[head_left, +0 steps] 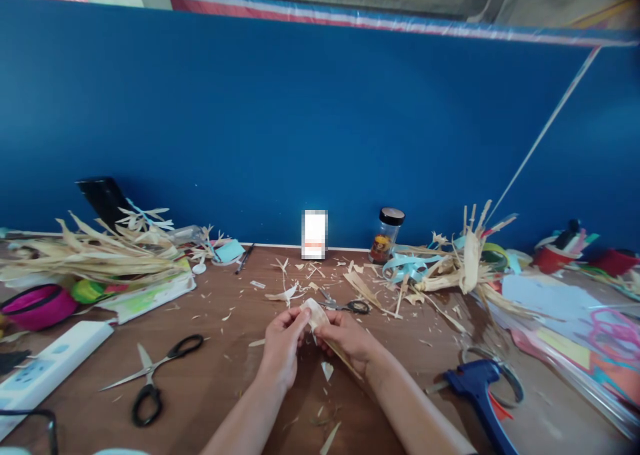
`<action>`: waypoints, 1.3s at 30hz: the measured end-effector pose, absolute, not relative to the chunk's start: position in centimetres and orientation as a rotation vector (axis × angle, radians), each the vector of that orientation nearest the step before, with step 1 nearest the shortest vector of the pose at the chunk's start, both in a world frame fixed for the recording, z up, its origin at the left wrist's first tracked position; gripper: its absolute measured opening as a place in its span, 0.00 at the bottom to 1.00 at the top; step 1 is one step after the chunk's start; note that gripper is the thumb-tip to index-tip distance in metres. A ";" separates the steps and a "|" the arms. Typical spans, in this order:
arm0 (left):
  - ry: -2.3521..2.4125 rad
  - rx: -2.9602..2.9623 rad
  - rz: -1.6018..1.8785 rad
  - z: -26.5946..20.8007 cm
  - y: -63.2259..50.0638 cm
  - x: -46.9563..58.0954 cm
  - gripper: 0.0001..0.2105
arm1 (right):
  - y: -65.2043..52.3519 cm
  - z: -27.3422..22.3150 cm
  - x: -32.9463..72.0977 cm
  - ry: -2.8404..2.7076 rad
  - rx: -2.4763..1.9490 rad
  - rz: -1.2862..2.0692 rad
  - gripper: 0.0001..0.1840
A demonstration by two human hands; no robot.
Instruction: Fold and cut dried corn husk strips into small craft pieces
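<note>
A pale piece of corn husk point(316, 314) is held between both hands above the middle of the table. My left hand point(284, 348) pinches its left edge, with the thumb on top. On the other side my right hand point(351, 343) has its fingers closed on the same husk, and a long narrow strip trails from under that hand toward me. Just beyond the hands lie small dark-handled scissors point(358, 306) among husk scraps. A small cut husk scrap point(327, 371) rests on the table below the fingers.
Large black-handled scissors point(149, 377) lie spread at left, beside a white power strip point(53, 368). A blue glue gun point(477, 385) is at right. Dried husks point(95, 255) pile up at back left. A lidded jar point(387, 236) stands near the blue partition point(280, 122).
</note>
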State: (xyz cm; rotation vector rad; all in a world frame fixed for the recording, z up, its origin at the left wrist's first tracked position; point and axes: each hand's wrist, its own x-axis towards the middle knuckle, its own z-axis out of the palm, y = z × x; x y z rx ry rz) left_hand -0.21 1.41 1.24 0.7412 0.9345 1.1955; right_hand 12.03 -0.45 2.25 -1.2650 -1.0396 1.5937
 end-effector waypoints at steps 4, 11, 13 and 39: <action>0.934 0.735 1.199 1.2 1.3 -0.2 0.11 | -0.3 2.0 12.3 -1.053 -1.261 1.602 0.06; 0.921 0.733 1.197 1.4 1.3 -0.2 0.12 | -0.4 2.1 12.2 -1.075 -1.265 1.570 0.06; 0.927 0.737 1.207 1.5 1.4 -0.2 0.12 | -0.5 2.2 12.1 -1.078 -1.281 1.544 0.07; 1.032 1.087 1.426 1.5 1.1 -0.2 0.09 | -0.2 2.2 12.5 -1.082 -1.219 1.505 0.12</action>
